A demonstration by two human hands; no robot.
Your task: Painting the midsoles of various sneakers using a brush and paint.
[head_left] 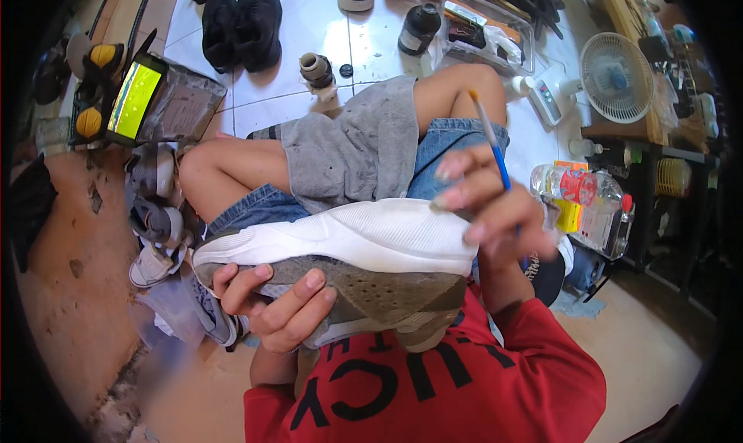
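Note:
A grey-brown shoe point(387, 294) with a thick white sole point(371, 230) lies on its side above my lap, sole edge turned up. My left hand point(279, 307) grips it from below, fingers curled over the fabric upper near the toe. At the heel end, my right hand point(495, 203) has a slim paintbrush point(494, 145) tucked between its fingers. The brush's blue handle runs down into the hand, and its brown bristles point up and away. My right fingertips are by the heel of the sole; contact is unclear. A grey cloth point(352, 149) covers my lap.
Black shoes point(241, 29), an uncapped bottle point(316, 70) and a dark bottle point(419, 29) stand on the tiles ahead. To the left are a lit phone point(138, 98) and several shoes point(151, 218). On the right are a white fan point(617, 77) and a plastic bottle point(576, 186).

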